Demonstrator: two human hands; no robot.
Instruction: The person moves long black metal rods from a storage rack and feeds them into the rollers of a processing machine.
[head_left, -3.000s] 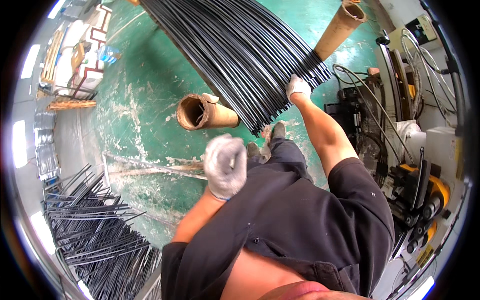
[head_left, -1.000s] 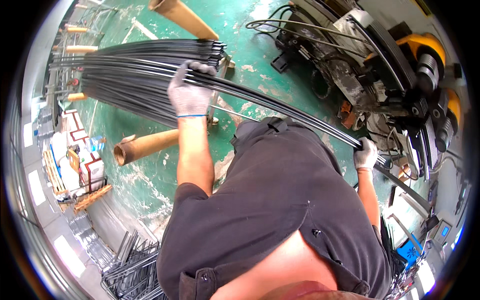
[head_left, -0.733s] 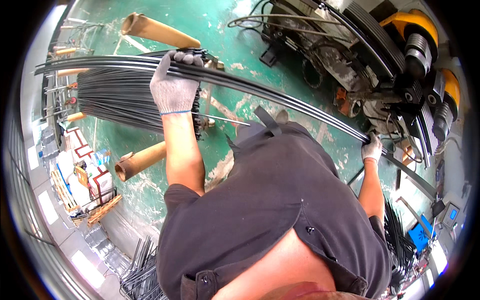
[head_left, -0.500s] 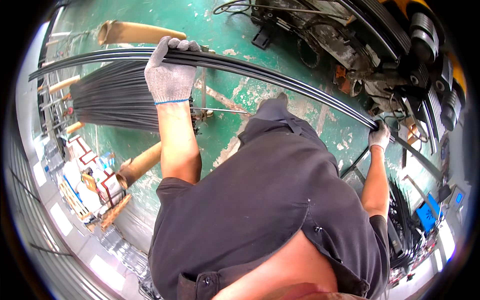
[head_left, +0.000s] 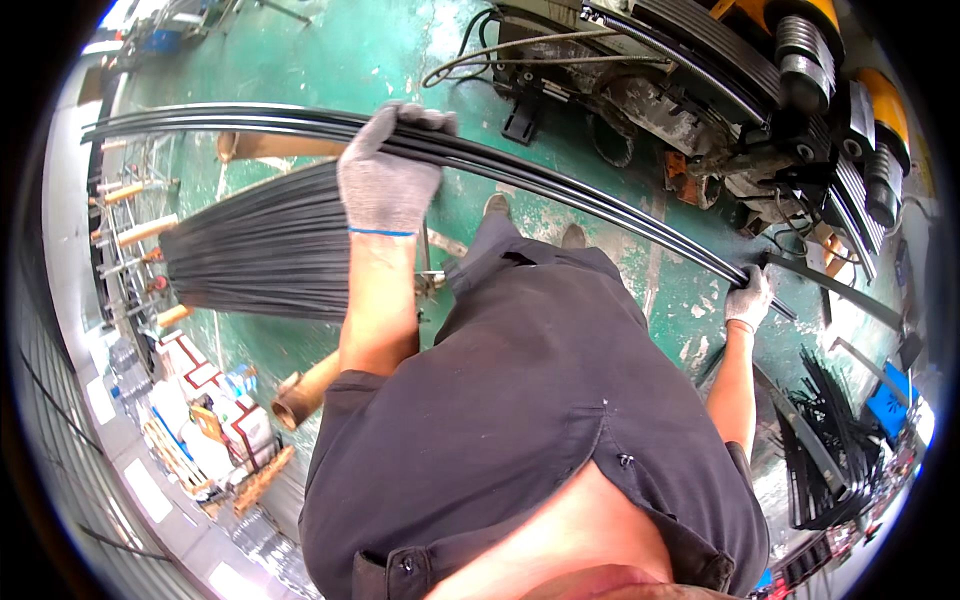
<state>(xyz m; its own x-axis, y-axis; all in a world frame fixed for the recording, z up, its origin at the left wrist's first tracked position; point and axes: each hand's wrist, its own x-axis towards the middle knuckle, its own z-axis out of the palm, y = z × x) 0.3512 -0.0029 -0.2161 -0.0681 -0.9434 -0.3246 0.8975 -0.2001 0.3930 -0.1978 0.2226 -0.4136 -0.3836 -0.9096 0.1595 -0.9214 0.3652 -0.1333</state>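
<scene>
Head view: both hands wide apart, each wrapped round same black rods [head_left: 480, 160]. Left hand [head_left: 390, 180] near middle, right hand [head_left: 750, 300] near right end. Rods stretch in front of body, over green floor [head_left: 350, 60]; rod pile [head_left: 260, 240] below at left. To carry well: squeeze snug, grip far apart so rods don't sag, mind long ends near big machine [head_left: 740, 160]. Blue thing [head_left: 892, 395] has dark mark, too small to tell. No clear writing.

The rod bundle [head_left: 570, 192] runs through your left hand [head_left: 388, 185] and right hand [head_left: 750, 298]; a rod stack [head_left: 255, 250] lies left of your left, machinery [head_left: 655, 105] ahead of your right.
</scene>
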